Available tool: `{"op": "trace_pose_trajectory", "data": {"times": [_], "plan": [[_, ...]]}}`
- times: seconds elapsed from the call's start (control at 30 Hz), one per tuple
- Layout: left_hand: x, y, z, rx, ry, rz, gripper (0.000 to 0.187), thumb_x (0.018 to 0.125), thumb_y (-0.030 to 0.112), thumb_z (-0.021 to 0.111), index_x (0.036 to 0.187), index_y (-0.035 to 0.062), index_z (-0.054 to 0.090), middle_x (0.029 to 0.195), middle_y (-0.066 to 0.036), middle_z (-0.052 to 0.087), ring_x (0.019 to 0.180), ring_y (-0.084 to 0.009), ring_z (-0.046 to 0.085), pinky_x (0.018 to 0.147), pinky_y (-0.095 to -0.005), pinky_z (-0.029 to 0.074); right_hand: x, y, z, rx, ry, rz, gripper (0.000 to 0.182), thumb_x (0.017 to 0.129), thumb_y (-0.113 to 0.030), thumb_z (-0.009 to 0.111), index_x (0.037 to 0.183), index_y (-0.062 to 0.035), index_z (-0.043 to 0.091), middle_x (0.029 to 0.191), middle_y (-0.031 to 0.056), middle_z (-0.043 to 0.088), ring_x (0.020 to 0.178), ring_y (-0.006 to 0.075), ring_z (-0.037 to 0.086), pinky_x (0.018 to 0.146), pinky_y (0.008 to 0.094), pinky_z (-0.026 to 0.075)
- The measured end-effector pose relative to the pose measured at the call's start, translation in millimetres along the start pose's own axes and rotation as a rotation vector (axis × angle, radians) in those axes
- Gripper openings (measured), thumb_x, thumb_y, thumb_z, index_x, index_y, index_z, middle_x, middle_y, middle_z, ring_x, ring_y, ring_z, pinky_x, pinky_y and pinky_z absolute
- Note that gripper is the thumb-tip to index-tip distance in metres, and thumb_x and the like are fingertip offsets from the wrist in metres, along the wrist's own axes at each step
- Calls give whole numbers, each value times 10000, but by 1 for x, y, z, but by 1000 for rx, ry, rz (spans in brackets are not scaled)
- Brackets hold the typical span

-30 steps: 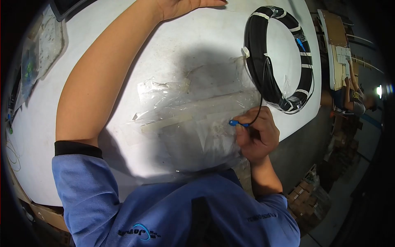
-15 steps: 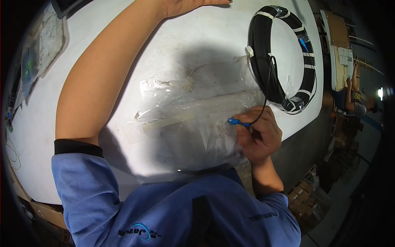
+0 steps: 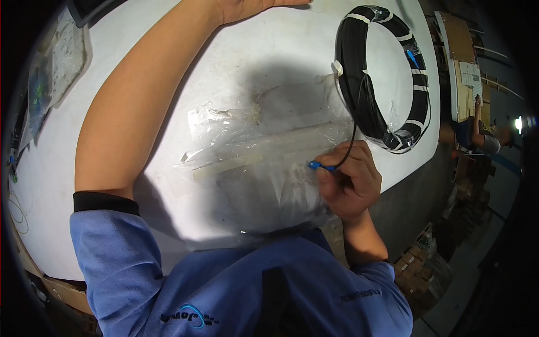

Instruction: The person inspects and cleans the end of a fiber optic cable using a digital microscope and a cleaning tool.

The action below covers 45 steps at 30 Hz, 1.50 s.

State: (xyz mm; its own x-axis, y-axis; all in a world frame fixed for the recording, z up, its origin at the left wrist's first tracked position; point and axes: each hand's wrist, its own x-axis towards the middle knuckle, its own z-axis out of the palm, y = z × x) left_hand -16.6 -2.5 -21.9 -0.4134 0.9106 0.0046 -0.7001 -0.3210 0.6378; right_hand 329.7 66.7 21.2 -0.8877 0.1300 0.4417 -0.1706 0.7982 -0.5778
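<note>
My right hand (image 3: pixel 353 182) is closed, pinching a blue fibre-optic connector (image 3: pixel 321 165) between thumb and fingers. From it a thin black cable (image 3: pixel 354 137) curves up to a large coil of black cable (image 3: pixel 352 78) bound with white ties. A second blue connector (image 3: pixel 412 58) lies on the coil's right side. At the top edge, my left hand (image 3: pixel 238 8) is partly cut off; a digit stretches out to the right over the table, and nothing shows in it. Clear plastic bags (image 3: pixel 269 168) lie flat between my arms, beside and under my right hand.
The white table (image 3: pixel 219 67) carries a dark-framed object (image 3: pixel 92 8) at the top left and a bag with small parts (image 3: pixel 53 78) at the left edge. Beyond the right edge are cardboard boxes (image 3: pixel 412 264) and another person (image 3: pixel 483 137) at a separate table.
My right hand has shifted slightly left with the connector, which has turned a little. The thin cable bends differently. My left arm has barely moved.
</note>
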Motion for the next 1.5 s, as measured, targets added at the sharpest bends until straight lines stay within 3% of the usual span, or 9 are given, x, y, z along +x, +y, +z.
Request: {"op": "trace_pose_trajectory", "data": {"times": [0.33,0.43,0.6,0.7,1.23,1.3,1.5], "plan": [[0,0,-2,4,-14,1,781,1022,716,446,1089,-34,655,935,-155,734,913,-298,752,881,-434,623,-1,3,1,-5,3,-29,152,825,-62,826,942,-49,730,855,60,740,788,245,686,702,332,559],[1,0,0,4,-8,3,791,1023,722,435,1089,-35,655,931,-153,734,907,-295,752,878,-431,622,-6,3,-1,34,78,94,151,818,-43,814,942,-48,729,853,61,738,782,235,680,689,324,551],[0,0,-1,1,8,-5,794,1026,723,426,1088,-33,658,920,-155,738,896,-298,756,873,-427,624,-1,4,0,3,-2,-3,140,813,-36,799,934,-44,729,854,73,739,773,226,669,670,317,537],[0,0,0,3,-16,-3,788,1031,717,423,1086,-34,657,922,-157,739,897,-297,756,867,-423,626,-5,2,-2,49,58,81,147,809,-41,808,936,-44,733,859,76,748,784,230,679,673,324,541],[0,0,-3,-6,-18,1,783,1023,720,438,1069,-31,653,926,-159,739,913,-306,756,884,-439,622,-5,4,1,69,62,32,141,792,-8,803,909,-31,729,833,71,743,742,205,654,636,307,521],[1,0,-3,-12,-11,-1,784,1022,720,440,1069,-33,651,928,-159,739,917,-308,757,887,-441,621,-9,6,2,72,134,144,141,786,-1,804,906,-27,735,831,78,741,734,203,649,627,306,517],[1,-1,-3,-21,-35,3,784,1024,717,440,1084,-36,650,927,-159,739,916,-303,756,882,-435,622,-7,1,-2,58,61,97,133,787,16,792,901,-19,733,836,83,740,753,213,656,660,303,521]]}}
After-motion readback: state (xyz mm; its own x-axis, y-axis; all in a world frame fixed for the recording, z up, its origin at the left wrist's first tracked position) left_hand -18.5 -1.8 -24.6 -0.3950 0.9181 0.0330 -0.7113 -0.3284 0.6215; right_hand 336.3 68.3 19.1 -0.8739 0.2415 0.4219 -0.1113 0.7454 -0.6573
